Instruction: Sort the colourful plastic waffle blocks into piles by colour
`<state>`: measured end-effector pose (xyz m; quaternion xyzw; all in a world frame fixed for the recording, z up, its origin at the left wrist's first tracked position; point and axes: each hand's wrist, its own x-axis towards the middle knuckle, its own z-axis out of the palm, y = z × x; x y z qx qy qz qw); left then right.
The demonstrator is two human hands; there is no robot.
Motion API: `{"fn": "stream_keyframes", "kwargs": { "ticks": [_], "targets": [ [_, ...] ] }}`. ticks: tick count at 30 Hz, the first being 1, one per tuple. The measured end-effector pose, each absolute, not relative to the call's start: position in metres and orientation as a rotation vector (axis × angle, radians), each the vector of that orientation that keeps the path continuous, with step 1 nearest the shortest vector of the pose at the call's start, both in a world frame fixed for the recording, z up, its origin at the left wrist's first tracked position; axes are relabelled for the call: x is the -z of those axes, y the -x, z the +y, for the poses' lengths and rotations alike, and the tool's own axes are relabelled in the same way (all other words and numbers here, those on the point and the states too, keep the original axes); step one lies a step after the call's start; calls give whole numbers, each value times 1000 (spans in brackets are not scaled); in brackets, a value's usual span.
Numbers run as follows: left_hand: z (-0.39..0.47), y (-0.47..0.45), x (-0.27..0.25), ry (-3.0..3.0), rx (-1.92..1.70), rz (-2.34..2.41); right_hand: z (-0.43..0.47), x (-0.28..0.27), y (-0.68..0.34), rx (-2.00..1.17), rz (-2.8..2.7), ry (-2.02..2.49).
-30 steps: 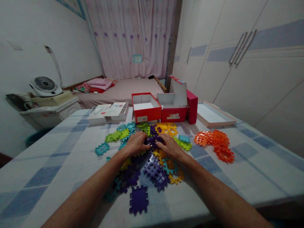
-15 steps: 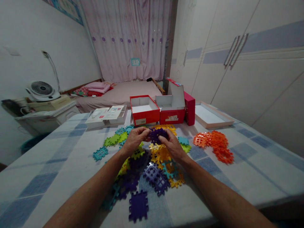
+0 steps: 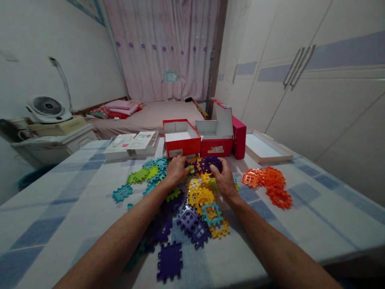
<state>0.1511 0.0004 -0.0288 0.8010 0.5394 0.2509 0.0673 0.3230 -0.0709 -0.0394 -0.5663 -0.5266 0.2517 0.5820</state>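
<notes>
Interlocking plastic pieces on a cloth-covered table [image 3: 87, 180], seen from the head camera. We see the right hand [image 3: 222, 176] curled partway closed, thumb in front and fingers behind, on dark purple pieces [image 3: 208, 164] at the far side of the heap. The left hand [image 3: 178, 170] lies with its back to us and its fingers bent, beside that heap and in front of a red box [image 3: 182, 146]; we cannot tell whether it grips anything. Nearer lie yellow pieces [image 3: 202, 197], a turquoise frame [image 3: 212, 214], violet window pieces [image 3: 189, 220] and a solid purple plate [image 3: 170, 261]. Orange pieces [image 3: 274, 182] form a separate cluster to the right.

We judge three hazards. The toothed edges of the purple pieces could snag the yellow ones beneath and drag them along. A loose thumb hold could let one of the grouped pieces slip. The left forearm, passing low over the pile, could sweep pieces aside, and a backward push might send the plate toward the near edge.
</notes>
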Motion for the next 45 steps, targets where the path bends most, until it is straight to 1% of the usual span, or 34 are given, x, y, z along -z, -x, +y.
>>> {"fn": "stream_keyframes", "kwargs": {
  "ticks": [4, 7, 9, 13, 14, 19, 21, 26, 29, 35, 39, 41, 43, 45],
  "targets": [
    [2, -140, 24, -2325, -852, 1635, -69, 40, -325, -542, -1178, 1344],
    [4, -134, 21, -2230, -900, 1594, -66, 42, -327, -564, -1134, 1347],
    [6, -134, 21, -2174, -904, 1540, -64, 42, -326, -642, -1076, 1315],
    [7, -140, 22, -2164, -842, 1463, -64, 40, -323, -913, -953, 1183],
    [6, -143, 21, -2186, -817, 1457, -64, 40, -323, -930, -946, 1181],
    [-1, -161, 19, -2333, -721, 1485, -65, 42, -324, -790, -1018, 1259],
    [-3, -166, 20, -2355, -708, 1518, -66, 41, -325, -800, -1021, 1257],
    [1, -164, 20, -2314, -756, 1546, -71, 32, -323, -1048, -960, 1110],
    [5, -157, 16, -2233, -822, 1522, -74, 30, -321, -1180, -1051, 993],
    [-9, -154, 8, -2053, -784, 1237, -76, 35, -319, -1053, -1227, 1011],
    [-18, -150, 2, -1868, -789, 991, -74, 35, -321, -1169, -1194, 920],
    [-13, -146, 1, -1755, -810, 834, -72, 35, -323, -1171, -1101, 903],
    [-4, -140, 3, -1843, -833, 823, -69, 35, -325, -1090, -998, 913],
    [6, -135, 9, -2137, -829, 956, -66, 36, -328, -1016, -909, 939]
  ]
}}
